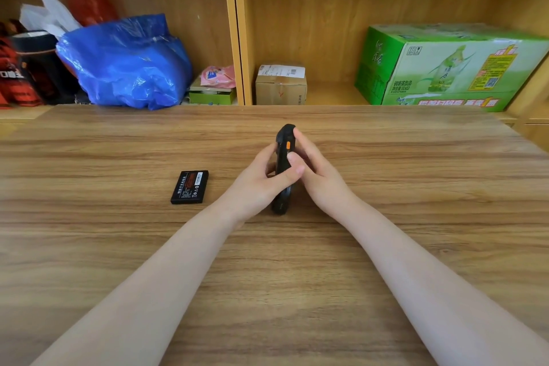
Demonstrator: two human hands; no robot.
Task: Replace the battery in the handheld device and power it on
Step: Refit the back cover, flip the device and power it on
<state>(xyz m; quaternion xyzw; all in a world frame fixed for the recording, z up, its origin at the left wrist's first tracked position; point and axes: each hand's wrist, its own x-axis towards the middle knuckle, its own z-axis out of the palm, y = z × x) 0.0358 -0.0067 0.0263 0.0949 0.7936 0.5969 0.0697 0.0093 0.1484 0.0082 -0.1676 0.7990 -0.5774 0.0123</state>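
Device (284, 154) stands on edge at frame centre, long axis running away from you, gripped between your left hand (261, 177) and right hand (315, 175); the battery (190, 186) lies left, nearer your left hand.

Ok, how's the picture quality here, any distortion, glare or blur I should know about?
Head view: wide-angle distortion bows the table edge and shelf uprights; even, soft light with faint shadows; glare on the blue bag; corners are soft, the red items at far left blurred; the battery label and the handheld device between both hands are fairly sharp.
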